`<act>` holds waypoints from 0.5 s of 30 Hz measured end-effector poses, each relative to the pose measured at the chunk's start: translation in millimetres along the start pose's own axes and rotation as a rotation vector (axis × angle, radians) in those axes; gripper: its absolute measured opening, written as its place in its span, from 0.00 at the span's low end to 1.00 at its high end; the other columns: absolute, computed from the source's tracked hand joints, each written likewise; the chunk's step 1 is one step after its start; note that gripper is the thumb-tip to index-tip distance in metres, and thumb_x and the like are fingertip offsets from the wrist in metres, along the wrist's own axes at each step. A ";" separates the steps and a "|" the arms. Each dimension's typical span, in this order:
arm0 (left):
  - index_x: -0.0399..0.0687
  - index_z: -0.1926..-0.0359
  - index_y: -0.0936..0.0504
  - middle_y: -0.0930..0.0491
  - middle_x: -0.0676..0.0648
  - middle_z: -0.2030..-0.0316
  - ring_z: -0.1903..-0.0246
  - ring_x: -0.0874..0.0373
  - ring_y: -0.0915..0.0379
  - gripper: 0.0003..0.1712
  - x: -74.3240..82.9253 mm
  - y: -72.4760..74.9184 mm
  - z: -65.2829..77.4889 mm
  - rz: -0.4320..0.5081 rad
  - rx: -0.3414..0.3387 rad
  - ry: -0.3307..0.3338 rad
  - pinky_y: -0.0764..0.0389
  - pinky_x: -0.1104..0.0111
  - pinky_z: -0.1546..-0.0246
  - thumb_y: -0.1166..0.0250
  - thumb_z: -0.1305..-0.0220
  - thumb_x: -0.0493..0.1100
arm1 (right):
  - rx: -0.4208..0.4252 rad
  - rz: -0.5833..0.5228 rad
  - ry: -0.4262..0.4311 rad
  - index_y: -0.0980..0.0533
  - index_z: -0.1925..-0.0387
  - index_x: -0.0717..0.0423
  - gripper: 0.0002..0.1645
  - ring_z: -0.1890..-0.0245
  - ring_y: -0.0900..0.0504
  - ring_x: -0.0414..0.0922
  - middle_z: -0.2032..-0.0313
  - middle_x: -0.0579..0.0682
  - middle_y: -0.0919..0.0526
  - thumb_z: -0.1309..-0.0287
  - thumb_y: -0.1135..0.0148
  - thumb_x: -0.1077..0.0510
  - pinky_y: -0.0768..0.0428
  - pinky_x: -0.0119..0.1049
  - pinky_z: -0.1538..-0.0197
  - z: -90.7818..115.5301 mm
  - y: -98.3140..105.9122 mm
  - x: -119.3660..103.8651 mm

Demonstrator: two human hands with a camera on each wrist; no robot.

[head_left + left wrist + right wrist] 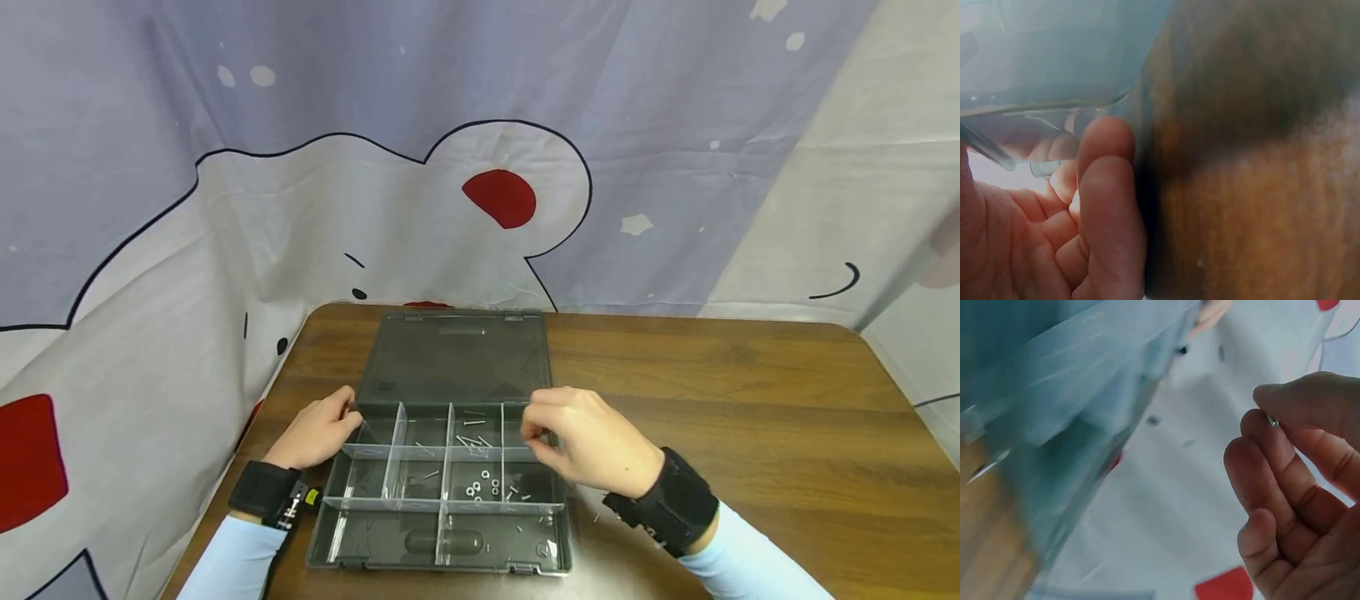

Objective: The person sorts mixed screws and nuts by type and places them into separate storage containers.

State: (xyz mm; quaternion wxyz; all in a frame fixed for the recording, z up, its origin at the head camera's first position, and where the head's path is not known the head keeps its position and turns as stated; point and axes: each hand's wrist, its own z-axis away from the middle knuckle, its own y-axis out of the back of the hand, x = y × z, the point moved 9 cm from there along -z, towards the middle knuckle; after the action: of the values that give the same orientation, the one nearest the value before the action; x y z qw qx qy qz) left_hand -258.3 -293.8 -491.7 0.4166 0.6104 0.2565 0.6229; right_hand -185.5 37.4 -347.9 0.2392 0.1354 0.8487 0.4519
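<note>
A grey see-through compartment box (375,527) lies on the table with its lid (457,354) folded back. At the box's back left corner, my left hand (315,429) holds the side wall. Its fingers (1110,206) lie against that wall in the left wrist view. My right hand (585,437) is over the back right compartments. In the right wrist view a tiny shiny metal piece (1273,421) is pinched between thumb and fingertip; most of it is hidden, so its exact kind does not show. Screws (474,442) and nuts (474,489) lie in separate compartments.
Upright dividers (420,504) split the box into several compartments; small metal pieces lie in the front right one. A small piece (596,518) lies on the wooden table (720,417) right of the box. A patterned cloth (315,217) hangs behind the table.
</note>
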 end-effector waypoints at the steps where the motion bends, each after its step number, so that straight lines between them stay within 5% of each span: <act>1: 0.48 0.64 0.34 0.37 0.51 0.77 0.81 0.56 0.41 0.07 -0.1 -0.2 0.0 0.001 -0.001 -0.001 0.40 0.66 0.74 0.46 0.29 0.42 | -0.007 -0.012 0.029 0.21 0.73 0.46 0.14 0.73 0.26 0.31 0.73 0.37 0.22 0.52 0.26 0.67 0.25 0.24 0.68 -9.5 -2.9 -7.0; 8: 0.48 0.64 0.35 0.37 0.51 0.77 0.81 0.56 0.41 0.07 -0.2 0.4 0.0 0.007 0.000 -0.001 0.41 0.66 0.74 0.47 0.28 0.42 | -0.086 -0.077 0.115 0.23 0.73 0.46 0.12 0.73 0.28 0.32 0.73 0.38 0.23 0.46 0.28 0.65 0.29 0.22 0.66 -64.2 -32.0 -43.4; 15: 0.48 0.64 0.35 0.36 0.50 0.77 0.81 0.56 0.41 0.07 -1.4 0.0 -0.6 0.008 -0.012 0.009 0.40 0.65 0.74 0.47 0.28 0.43 | -0.135 -0.111 0.153 0.23 0.74 0.46 0.12 0.73 0.30 0.30 0.73 0.39 0.24 0.44 0.30 0.65 0.32 0.19 0.65 -87.1 -58.3 -63.8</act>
State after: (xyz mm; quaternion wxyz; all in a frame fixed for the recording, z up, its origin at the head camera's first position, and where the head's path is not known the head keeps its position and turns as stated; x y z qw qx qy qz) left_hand -259.0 -294.8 -492.5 0.4165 0.6061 0.2524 0.6289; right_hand -178.2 -84.6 -336.7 0.2071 0.0368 0.8382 0.5032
